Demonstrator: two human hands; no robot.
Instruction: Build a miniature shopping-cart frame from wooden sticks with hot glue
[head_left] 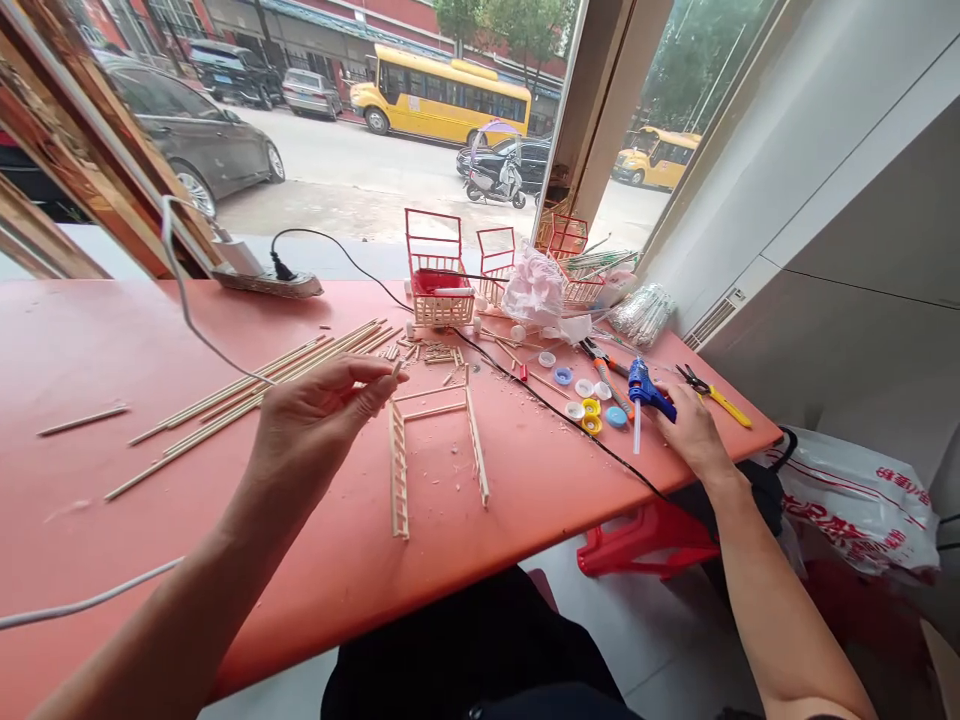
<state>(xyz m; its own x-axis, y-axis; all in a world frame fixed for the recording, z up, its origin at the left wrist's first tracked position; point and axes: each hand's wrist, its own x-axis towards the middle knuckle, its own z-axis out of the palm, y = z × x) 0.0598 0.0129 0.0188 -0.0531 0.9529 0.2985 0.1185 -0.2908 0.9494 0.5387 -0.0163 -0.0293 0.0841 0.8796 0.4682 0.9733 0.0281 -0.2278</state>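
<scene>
My left hand (pixel 319 415) hovers over the red table (pixel 90 350), its fingers pinched on a short wooden stick (pixel 395 368). Just right of it lies a small frame of glued sticks (pixel 435 440), two ladder-like sides joined by crossbars. Long wooden sticks (pixel 247 395) lie in a loose bundle to the left. My right hand (pixel 690 430) rests near the table's right edge, its fingers around the handle of a blue glue gun (pixel 643 392), whose nozzle points down at the table.
Red and white stick baskets (pixel 439 275), a plastic bag (pixel 534 285), several coloured bottle caps (pixel 589 405), yellow-handled cutters (pixel 716 395) and a power strip (pixel 266 283) with black cable sit on the table. A red stool (pixel 637 545) stands below. A window is behind.
</scene>
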